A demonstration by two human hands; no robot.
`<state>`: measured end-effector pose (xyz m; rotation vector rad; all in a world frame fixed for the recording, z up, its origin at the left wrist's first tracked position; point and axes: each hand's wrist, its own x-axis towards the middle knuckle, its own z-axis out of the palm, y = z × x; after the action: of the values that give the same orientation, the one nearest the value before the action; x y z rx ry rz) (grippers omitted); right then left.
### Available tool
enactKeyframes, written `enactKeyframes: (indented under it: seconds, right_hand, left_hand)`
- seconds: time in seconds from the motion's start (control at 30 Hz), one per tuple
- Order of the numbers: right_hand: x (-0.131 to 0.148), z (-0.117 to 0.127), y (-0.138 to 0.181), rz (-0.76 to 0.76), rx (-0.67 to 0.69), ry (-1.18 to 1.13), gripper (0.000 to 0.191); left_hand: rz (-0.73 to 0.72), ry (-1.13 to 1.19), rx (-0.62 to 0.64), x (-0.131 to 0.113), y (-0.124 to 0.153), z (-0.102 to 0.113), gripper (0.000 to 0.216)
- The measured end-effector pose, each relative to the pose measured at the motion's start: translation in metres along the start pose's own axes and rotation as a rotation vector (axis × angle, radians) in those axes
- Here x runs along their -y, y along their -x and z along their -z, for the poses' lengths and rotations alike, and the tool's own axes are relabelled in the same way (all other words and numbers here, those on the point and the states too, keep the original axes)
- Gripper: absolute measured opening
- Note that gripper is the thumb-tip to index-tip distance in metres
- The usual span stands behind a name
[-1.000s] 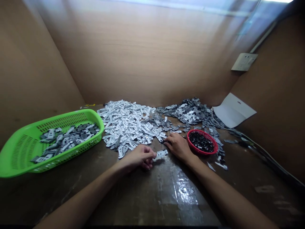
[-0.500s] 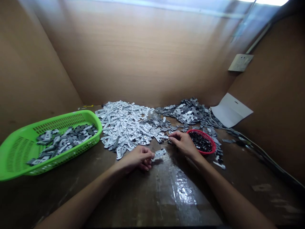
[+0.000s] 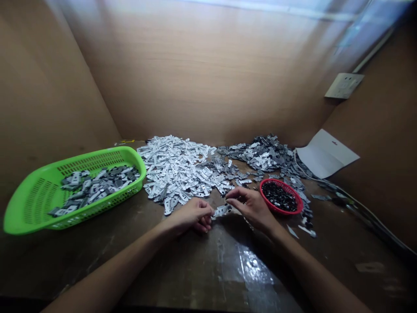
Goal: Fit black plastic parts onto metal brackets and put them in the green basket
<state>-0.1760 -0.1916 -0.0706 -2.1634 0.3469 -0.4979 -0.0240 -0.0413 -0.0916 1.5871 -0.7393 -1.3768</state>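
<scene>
My left hand (image 3: 197, 215) pinches one end of a small light-grey metal plate with holes (image 3: 222, 211), held just above the table. Thumb and forefinger of my right hand (image 3: 249, 206) curl together at the plate's other end. A small dark bit shows at those fingertips, too small to name. Beyond my hands spreads a heap of pale metal plates (image 3: 176, 169). Right of my right hand stands a round red basket (image 3: 299, 208) full of small black parts (image 3: 278, 195).
A green plastic basket (image 3: 32, 171) with assembled-looking metal pieces stands at the left. Darker metal plates (image 3: 267, 154) are heaped at the back right. A folded white card (image 3: 325, 152) leans on the right wall near a cable. Loose pieces lie beside the red basket.
My right hand has come left and down to the far end of the metal plate. My left hand keeps its grip on the plate. The whole view has shifted slightly.
</scene>
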Motion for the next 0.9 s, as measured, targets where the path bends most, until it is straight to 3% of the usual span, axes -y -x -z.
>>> enactKeyframes:
  seconds: [0.13, 0.23, 0.67, 0.9]
  right_hand:
    - [0.004, -0.012, 0.005, 0.221, 0.046, 0.247, 0.014]
    - [0.000, -0.017, 0.004, 0.272, 0.071, 0.308, 0.013]
    - [-0.006, -0.020, 0.004, 0.321, 0.148, 0.278, 0.014]
    - [-0.004, -0.019, 0.004, 0.263, 0.182, 0.207, 0.017]
  left_hand:
    - [-0.018, -0.003, 0.018, 0.001, 0.000, 0.000, 0.026]
    - [-0.027, 0.008, 0.022, 0.003, -0.002, 0.000, 0.025]
    - [-0.019, -0.002, -0.006, 0.002, -0.001, 0.000, 0.029]
    - [-0.050, -0.002, 0.012, 0.005, -0.001, 0.000, 0.025]
